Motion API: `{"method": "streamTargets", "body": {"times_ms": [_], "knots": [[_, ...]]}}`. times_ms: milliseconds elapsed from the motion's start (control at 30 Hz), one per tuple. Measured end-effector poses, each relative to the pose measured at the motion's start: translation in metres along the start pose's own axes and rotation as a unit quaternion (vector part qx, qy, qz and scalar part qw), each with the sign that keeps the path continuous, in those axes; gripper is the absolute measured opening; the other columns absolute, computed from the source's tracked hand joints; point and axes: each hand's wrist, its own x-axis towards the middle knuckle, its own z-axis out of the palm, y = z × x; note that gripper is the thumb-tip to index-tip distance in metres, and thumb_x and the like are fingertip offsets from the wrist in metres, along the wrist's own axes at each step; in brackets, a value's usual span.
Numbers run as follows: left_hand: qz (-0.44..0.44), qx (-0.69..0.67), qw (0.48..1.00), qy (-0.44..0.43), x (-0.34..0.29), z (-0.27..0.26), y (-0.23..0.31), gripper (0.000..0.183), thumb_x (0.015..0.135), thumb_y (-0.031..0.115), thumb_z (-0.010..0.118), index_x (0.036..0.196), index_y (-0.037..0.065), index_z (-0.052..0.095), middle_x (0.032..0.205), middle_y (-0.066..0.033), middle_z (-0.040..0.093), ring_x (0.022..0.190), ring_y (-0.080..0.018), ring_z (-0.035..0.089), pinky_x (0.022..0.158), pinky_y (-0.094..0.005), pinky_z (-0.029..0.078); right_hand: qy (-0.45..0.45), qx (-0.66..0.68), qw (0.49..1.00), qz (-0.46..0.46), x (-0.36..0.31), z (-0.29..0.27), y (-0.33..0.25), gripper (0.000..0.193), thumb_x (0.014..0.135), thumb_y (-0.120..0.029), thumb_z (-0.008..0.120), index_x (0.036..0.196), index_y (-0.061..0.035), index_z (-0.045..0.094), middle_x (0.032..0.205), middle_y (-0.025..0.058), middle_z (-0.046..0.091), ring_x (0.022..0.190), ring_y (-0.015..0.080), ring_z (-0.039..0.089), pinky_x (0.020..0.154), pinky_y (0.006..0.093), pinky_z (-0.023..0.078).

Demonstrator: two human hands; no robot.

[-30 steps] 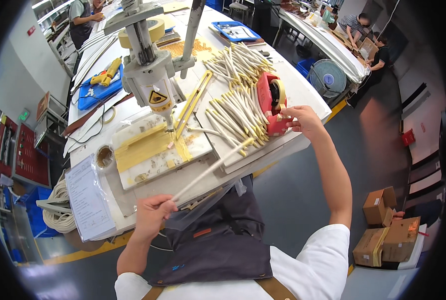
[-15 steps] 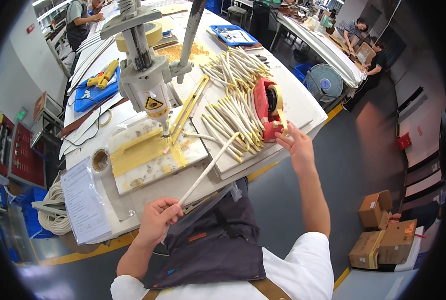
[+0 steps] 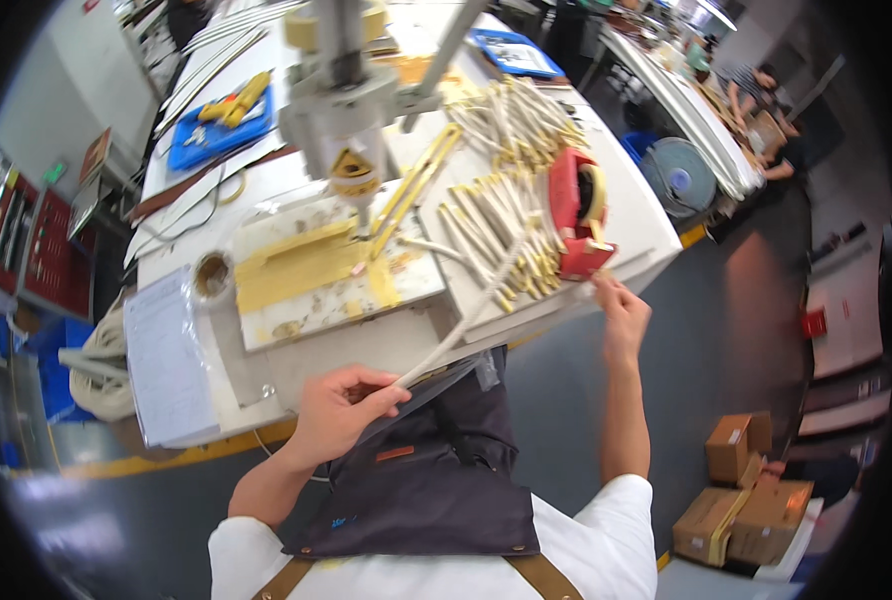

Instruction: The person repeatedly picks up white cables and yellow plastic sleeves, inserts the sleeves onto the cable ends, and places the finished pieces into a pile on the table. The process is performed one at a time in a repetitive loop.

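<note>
My left hand (image 3: 348, 408) is closed around the lower end of a long white cord (image 3: 453, 340). The cord slants up to the right, its far end over a pile of short white cords (image 3: 496, 222) with yellow tips. Beside that pile stands a red tape dispenser (image 3: 567, 195) with a roll of yellowish tape (image 3: 593, 192). Just off the dispenser's near end, my right hand (image 3: 623, 312) is closed in a pinch on the tape's end; blur and the fingers hide most of that piece.
A press-like machine (image 3: 336, 125) stands over a white slab (image 3: 366, 300) with yellow tape on it. A blue tray (image 3: 221, 130) holds a yellow glue gun (image 3: 238, 98). Papers (image 3: 171, 350) lie at the left edge. Cardboard boxes (image 3: 771, 520) and a fan (image 3: 678, 175) are to the right.
My right hand has drawn down and away from the dispenser, its fingers now closed tighter. My left hand still holds the long cord, a little further right. The whole view has shifted slightly.
</note>
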Motion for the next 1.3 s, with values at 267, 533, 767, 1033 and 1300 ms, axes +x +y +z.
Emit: {"method": "streamTargets", "body": {"times_ms": [267, 533, 767, 1033, 1300], "knots": [[0.106, 0.166, 0.979, 0.056, -0.003, 0.023, -0.006, 0.017, 0.091, 0.002, 0.074, 0.106, -0.005, 0.074, 0.093, -0.0101, 0.076, 0.076, -0.0085, 0.069, 0.070, -0.0217, 0.057, -0.369, -0.023, 0.895, -0.249, -0.135, 0.078, -0.145, 0.008, 0.085, -0.003, 0.076, 0.081, -0.0004, 0.070, 0.086, 0.0098, 0.075, 0.069, 0.0165, 0.072, 0.062, 0.0243, 0.054], [0.247, 0.215, 0.941, 0.085, -0.008, 0.023, -0.014, 0.019, 0.087, 0.003, 0.075, 0.105, -0.002, 0.075, 0.099, -0.0159, 0.077, 0.084, -0.0193, 0.076, 0.073, -0.0277, 0.061, -0.393, 0.005, 0.909, -0.139, -0.157, 0.109, -0.144, 0.017, 0.089, -0.005, 0.076, 0.077, 0.0032, 0.067, 0.078, 0.0093, 0.072, 0.061, 0.0095, 0.062, 0.054, 0.0236, 0.046], [0.298, 0.233, 0.922, 0.085, -0.012, 0.024, -0.016, 0.019, 0.087, 0.001, 0.074, 0.106, 0.000, 0.074, 0.093, -0.0151, 0.077, 0.080, -0.0184, 0.076, 0.069, -0.0273, 0.061, -0.387, -0.036, 0.913, -0.124, -0.160, 0.113, -0.146, 0.018, 0.088, -0.007, 0.077, 0.077, 0.0030, 0.068, 0.075, 0.0072, 0.070, 0.060, 0.0089, 0.061, 0.054, 0.0232, 0.046], [0.308, 0.244, 0.914, 0.097, -0.012, 0.025, -0.020, 0.020, 0.084, 0.002, 0.077, 0.104, 0.002, 0.075, 0.089, -0.0124, 0.076, 0.071, -0.0189, 0.073, 0.061, -0.0286, 0.058, -0.378, -0.014, 0.899, -0.220, -0.160, 0.109, -0.144, 0.018, 0.088, -0.009, 0.078, 0.077, 0.0008, 0.068, 0.072, 0.0073, 0.070, 0.054, 0.0089, 0.063, 0.048, 0.0227, 0.046], [0.306, 0.254, 0.913, 0.090, -0.014, 0.026, -0.017, 0.019, 0.086, 0.000, 0.075, 0.105, 0.001, 0.074, 0.094, -0.0135, 0.077, 0.078, -0.0181, 0.076, 0.068, -0.0274, 0.061, -0.371, -0.043, 0.915, -0.154, -0.159, 0.108, -0.144, 0.014, 0.087, -0.009, 0.078, 0.084, 0.0032, 0.072, 0.071, 0.0066, 0.070, 0.059, 0.0098, 0.063, 0.055, 0.0240, 0.048]]}}
